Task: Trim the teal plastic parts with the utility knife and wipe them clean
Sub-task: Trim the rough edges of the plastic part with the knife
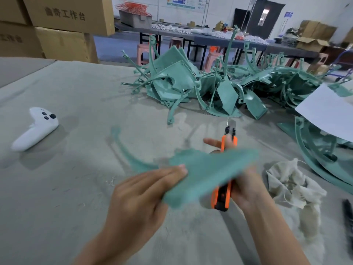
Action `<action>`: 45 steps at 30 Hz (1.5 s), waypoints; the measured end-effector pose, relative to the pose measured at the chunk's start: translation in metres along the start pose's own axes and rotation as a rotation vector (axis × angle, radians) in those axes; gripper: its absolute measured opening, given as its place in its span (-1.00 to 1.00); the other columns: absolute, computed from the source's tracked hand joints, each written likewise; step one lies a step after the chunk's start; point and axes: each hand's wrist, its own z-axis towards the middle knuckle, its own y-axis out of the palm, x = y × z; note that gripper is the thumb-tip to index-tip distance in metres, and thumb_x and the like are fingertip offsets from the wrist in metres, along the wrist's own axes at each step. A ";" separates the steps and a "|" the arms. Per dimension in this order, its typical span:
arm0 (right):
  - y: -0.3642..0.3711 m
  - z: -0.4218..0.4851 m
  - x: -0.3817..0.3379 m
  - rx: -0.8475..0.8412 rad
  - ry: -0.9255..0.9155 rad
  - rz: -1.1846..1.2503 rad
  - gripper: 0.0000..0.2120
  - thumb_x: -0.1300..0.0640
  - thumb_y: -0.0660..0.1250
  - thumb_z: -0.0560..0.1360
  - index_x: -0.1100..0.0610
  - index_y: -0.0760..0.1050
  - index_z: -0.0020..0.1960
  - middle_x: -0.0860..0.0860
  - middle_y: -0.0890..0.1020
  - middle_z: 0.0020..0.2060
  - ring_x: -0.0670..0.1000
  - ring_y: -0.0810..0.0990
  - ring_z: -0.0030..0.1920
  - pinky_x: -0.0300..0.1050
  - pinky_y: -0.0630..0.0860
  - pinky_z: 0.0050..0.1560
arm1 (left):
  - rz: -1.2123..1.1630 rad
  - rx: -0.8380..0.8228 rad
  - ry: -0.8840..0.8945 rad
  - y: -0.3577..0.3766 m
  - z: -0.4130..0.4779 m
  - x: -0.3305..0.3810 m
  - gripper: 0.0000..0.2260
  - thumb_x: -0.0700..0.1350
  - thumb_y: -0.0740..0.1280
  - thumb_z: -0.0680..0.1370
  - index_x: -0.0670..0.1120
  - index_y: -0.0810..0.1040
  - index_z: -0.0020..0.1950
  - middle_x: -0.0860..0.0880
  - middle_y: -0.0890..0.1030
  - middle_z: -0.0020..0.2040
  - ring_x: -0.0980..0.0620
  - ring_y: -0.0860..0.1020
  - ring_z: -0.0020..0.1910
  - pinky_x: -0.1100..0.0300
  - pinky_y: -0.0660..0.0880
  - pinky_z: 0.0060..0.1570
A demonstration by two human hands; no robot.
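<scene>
A flat teal plastic part (206, 173) with a long curved arm, blurred by motion, is held above the table in front of me. My left hand (145, 190) grips its lower left edge, fingers lying over the top face. My right hand (246, 180) is mostly hidden behind the part and holds an orange and black utility knife (222, 196). The knife's blade end (230, 129) points away from me. A crumpled off-white cloth (292, 184) lies on the table just right of my right hand.
A large pile of teal parts (219, 85) covers the far middle and right of the grey felt table (76, 188). More teal parts (321, 150) lie at right under a white sheet (328, 111). A white controller (36, 129) rests at left. Cardboard boxes (63, 29) stand behind.
</scene>
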 end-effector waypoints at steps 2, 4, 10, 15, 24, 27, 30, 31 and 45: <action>0.003 -0.002 -0.002 0.095 -0.130 0.007 -0.37 -0.40 0.18 0.40 0.11 0.60 0.08 -0.02 0.45 -0.38 -0.09 0.36 -0.44 -0.23 0.33 -0.41 | 0.075 0.107 -0.088 -0.003 0.006 -0.003 -0.75 -0.23 0.26 0.56 -0.07 0.60 0.19 0.24 0.56 0.15 0.24 0.54 -0.02 0.54 0.32 0.15; 0.005 -0.007 -0.003 0.157 -0.281 -0.140 -0.41 -0.41 0.05 0.54 0.01 0.60 0.16 -0.04 0.47 -0.33 -0.09 0.36 -0.37 -0.20 0.36 -0.34 | 0.210 0.168 -0.152 -0.003 0.007 -0.006 -0.78 -0.20 0.23 0.61 -0.21 0.60 0.18 0.21 0.55 0.07 0.16 0.49 -0.18 0.56 0.29 0.07; 0.045 -0.026 0.010 0.017 -0.677 -0.556 -0.66 -0.23 0.11 0.60 -0.03 0.52 0.06 -0.10 0.51 -0.31 -0.16 0.41 -0.35 -0.31 0.33 -0.31 | 0.435 0.177 -0.211 0.003 -0.002 -0.015 -0.79 -0.21 0.26 0.60 -0.28 0.65 0.08 -0.01 0.58 -0.32 0.06 0.45 -0.21 0.32 0.29 -0.22; 0.063 -0.037 0.022 -0.117 -0.754 -0.737 -0.73 -0.29 0.07 0.62 -0.15 0.41 0.03 -0.26 0.43 -0.31 -0.14 0.43 -0.32 -0.39 0.28 -0.25 | 0.470 0.164 -0.292 0.004 -0.003 -0.019 -0.74 -0.18 0.21 0.57 -0.22 0.65 0.11 -0.01 0.58 -0.37 0.06 0.47 -0.15 0.21 0.28 -0.30; 0.072 -0.038 0.028 -0.150 -0.718 -0.700 -0.73 -0.33 0.11 0.58 -0.17 0.40 0.06 -0.26 0.42 -0.34 -0.12 0.43 -0.37 -0.41 0.28 -0.29 | 0.390 0.137 -0.369 0.002 0.005 -0.009 -0.68 -0.19 0.18 0.47 -0.25 0.66 0.05 -0.02 0.59 -0.37 0.10 0.46 -0.13 0.27 0.32 -0.34; 0.073 -0.037 0.029 -0.151 -0.697 -0.703 -0.71 -0.38 0.10 0.56 -0.22 0.40 0.08 -0.23 0.45 -0.33 -0.06 0.47 -0.35 -0.37 0.32 -0.30 | 0.377 0.143 -0.386 0.002 0.007 -0.008 -0.69 -0.19 0.18 0.46 -0.26 0.67 0.01 -0.03 0.59 -0.36 0.09 0.45 -0.15 0.26 0.34 -0.34; 0.073 -0.037 0.031 -0.156 -0.690 -0.700 -0.71 -0.38 0.10 0.56 -0.22 0.40 0.08 -0.22 0.45 -0.32 -0.06 0.47 -0.34 -0.36 0.33 -0.30 | 0.381 0.139 -0.411 0.002 0.008 -0.007 -0.69 -0.18 0.18 0.44 -0.25 0.67 -0.02 -0.04 0.59 -0.35 0.08 0.44 -0.15 0.27 0.33 -0.35; 0.073 -0.037 0.031 -0.156 -0.693 -0.699 -0.71 -0.38 0.10 0.56 -0.22 0.40 0.08 -0.22 0.45 -0.32 -0.05 0.47 -0.34 -0.36 0.33 -0.30 | 0.383 0.136 -0.420 0.002 0.008 -0.006 -0.70 -0.18 0.18 0.44 -0.24 0.67 -0.03 -0.03 0.59 -0.34 0.08 0.44 -0.15 0.26 0.33 -0.36; 0.075 -0.037 0.029 -0.150 -0.788 -0.678 -0.90 -0.27 0.11 0.61 -0.29 0.33 0.03 -0.26 0.39 -0.36 -0.19 0.39 -0.39 -0.47 0.27 -0.32 | 0.385 0.117 -0.411 0.004 0.008 -0.007 -0.72 -0.18 0.19 0.47 -0.26 0.65 -0.04 -0.03 0.58 -0.34 0.08 0.44 -0.18 0.34 0.27 -0.30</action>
